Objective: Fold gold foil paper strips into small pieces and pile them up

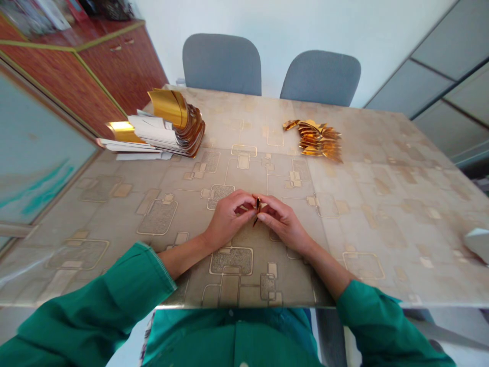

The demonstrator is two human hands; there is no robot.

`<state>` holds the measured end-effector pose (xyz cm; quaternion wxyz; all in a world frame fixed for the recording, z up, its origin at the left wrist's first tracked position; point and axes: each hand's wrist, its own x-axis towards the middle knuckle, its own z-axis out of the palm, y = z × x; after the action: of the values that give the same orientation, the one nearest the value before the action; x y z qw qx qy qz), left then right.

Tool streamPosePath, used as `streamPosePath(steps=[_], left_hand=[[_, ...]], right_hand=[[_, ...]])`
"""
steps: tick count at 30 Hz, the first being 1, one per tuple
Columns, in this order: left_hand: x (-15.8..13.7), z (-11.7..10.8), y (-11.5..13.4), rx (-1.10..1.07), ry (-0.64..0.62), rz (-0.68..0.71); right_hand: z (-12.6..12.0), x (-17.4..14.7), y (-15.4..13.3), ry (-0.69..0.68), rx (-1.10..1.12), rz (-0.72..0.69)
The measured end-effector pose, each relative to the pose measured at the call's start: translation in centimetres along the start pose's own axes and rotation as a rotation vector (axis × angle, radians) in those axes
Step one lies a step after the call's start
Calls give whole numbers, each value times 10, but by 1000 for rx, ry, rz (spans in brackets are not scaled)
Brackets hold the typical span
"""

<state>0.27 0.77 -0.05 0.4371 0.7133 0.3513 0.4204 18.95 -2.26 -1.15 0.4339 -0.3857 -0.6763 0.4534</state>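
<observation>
Behind the printed worktop [355,196], two gray chairs [221,63]. Close to the body, pinched between fingertips of left hand [230,210] and right hand [281,218]: one small folded gold paper [258,205], just as near to both, long way up and down the view. Far off, a gold folded bunch [320,139] to the right, a paper stack [193,131] to the left.
</observation>
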Motion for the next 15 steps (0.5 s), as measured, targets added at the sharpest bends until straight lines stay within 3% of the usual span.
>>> streamPosePath(steps=[15], left_hand=[[0, 1, 1, -97, -65, -115]], right_hand=[[-4, 0, -4, -32, -246, -87]])
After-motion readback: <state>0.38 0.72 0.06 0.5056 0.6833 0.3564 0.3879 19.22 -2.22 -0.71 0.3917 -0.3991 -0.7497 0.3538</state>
